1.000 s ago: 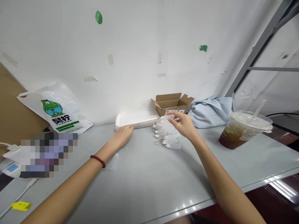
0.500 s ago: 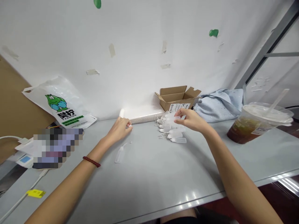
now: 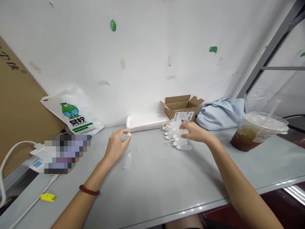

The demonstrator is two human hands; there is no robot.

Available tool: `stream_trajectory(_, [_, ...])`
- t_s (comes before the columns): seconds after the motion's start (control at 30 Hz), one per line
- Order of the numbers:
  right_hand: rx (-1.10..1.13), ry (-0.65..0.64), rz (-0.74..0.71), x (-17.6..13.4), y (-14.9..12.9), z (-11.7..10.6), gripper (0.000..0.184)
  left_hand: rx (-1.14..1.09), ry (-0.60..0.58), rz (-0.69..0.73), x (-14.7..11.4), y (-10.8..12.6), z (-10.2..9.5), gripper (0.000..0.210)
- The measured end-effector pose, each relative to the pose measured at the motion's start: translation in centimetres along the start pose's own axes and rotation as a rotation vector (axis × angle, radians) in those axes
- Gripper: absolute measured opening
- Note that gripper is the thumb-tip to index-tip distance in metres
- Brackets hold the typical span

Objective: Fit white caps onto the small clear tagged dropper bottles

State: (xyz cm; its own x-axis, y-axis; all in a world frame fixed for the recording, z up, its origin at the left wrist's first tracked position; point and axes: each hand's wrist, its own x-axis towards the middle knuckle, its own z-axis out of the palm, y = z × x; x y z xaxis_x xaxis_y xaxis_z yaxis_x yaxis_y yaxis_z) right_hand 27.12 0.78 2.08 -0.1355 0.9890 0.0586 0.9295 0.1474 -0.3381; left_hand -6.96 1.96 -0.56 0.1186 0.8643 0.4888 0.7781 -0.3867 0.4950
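Observation:
My left hand (image 3: 116,143) pinches a small white round piece (image 3: 129,134) between thumb and forefinger, above the table near the left end of a flat white stack. Just below that hand, a translucent squeeze bottle (image 3: 127,161) with a thin tip lies alone on the table. My right hand (image 3: 194,131) reaches over a pile of similar small squeeze bottles (image 3: 177,140). Its thumb and forefinger are apart at the pile's right side, and I see no bottle gripped between them. The fingers partly cover the bottles behind.
Against the wall lies the white stack (image 3: 145,122), with an open cardboard box (image 3: 181,106) beside it. A light blue cloth (image 3: 221,113) and a lidded drink cup (image 3: 252,133) stand right. At left are a plastic bag (image 3: 78,111), a blurred-out phone-like object (image 3: 69,156) and a white cable (image 3: 28,208).
The view has tilted upward. My left hand has come away from the stack's end, with the white piece now showing. My right hand's thumb and forefinger have spread slightly at the bottle pile.

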Motion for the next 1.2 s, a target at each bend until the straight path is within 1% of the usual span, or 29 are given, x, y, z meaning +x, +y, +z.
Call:
stream_trajectory(0.07, [-0.064,0.014,-0.007,-0.5,-0.8,0.3,0.035,0.001,0.004,0.041,0.1,0.1,-0.1,0.013])
stream_trajectory(0.1, [-0.107,0.049,-0.018,-0.7,-1.4,0.6,0.038,-0.005,-0.004,0.052,0.1,0.1,-0.2,0.012])
stream_trajectory(0.17, [-0.203,0.187,-0.05,-1.2,-3.2,1.6,0.043,-0.035,-0.041,0.03,0.2,0.0,-0.4,0.013])
stream_trajectory(0.23, [-0.168,0.317,-0.17,-1.6,-5.7,3.0,0.04,-0.082,-0.086,-0.043,0.3,-0.3,-0.6,0.015])
stream_trajectory(0.27, [-0.097,0.331,-0.282,-1.9,-7.1,3.9,0.036,-0.106,-0.099,-0.082,0.4,-0.4,-0.6,0.016])
stream_trajectory(0.3, [-0.008,0.312,-0.39,-2.1,-8.6,4.8,0.032,-0.127,-0.101,-0.114,0.4,-0.4,-0.7,0.018])
stream_trajectory(0.33, [0.074,0.239,-0.478,-2.2,-10.1,5.7,0.029,-0.145,-0.094,-0.137,0.4,-0.5,-0.7,0.019])
stream_trajectory(0.37, [0.138,0.122,-0.523,-2.4,-11.5,6.5,0.03,-0.158,-0.081,-0.149,0.5,-0.5,-0.7,0.02])
stream_trajectory(0.43, [0.194,-0.071,-0.502,-2.4,-14.0,8.0,0.035,-0.17,-0.056,-0.166,0.6,-0.6,-0.7,0.021])
stream_trajectory(0.47, [0.176,-0.123,-0.496,-2.4,-15.0,8.6,0.039,-0.171,-0.047,-0.174,0.7,-0.6,-0.8,0.021])
stream_trajectory(0.53, [0.079,-0.171,-0.505,-2.0,-16.5,9.5,0.046,-0.167,-0.039,-0.191,0.8,-0.7,-0.8,0.02])
stream_trajectory(0.6, [-0.02,-0.185,-0.535,-1.7,-17.3,10.2,0.048,-0.167,-0.042,-0.202,0.9,-0.9,-0.9,0.02])
stream_trajectory(0.67, [-0.076,-0.185,-0.565,-1.5,-17.5,10.7,0.045,-0.179,-0.044,-0.207,0.9,-1.2,-1.0,0.02])
stream_trajectory(0.73, [-0.096,-0.176,-0.581,-1.5,-17.1,11.0,0.039,-0.228,-0.074,-0.212,0.9,-1.3,-1.1,0.023])
stream_trajectory(0.83, [-0.093,-0.143,-0.587,-1.6,-15.5,11.0,0.028,-0.364,-0.21,-0.224,0.8,-1.2,-1.3,0.028])
stream_trajectory(0.9, [-0.067,-0.087,-0.61,-1.9,-14.0,10.8,0.023,-0.44,-0.31,-0.231,0.5,-0.8,-1.4,0.03])
stream_trajectory(1.03, [0.076,0.045,-0.705,-2.3,-10.9,10.4,0.022,-0.535,-0.453,-0.25,0.0,0.2,-1.2,0.029])
stream_trajectory(1.13, [0.258,0.06,-0.735,-2.5,-9.8,10.3,0.021,-0.602,-0.551,-0.241,-0.4,0.9,-0.8,0.028])
stream_trajectory(1.2, [0.362,0.042,-0.717,-2.5,-9.7,10.1,0.02,-0.646,-0.584,-0.217,-0.7,1.4,-0.7,0.027])
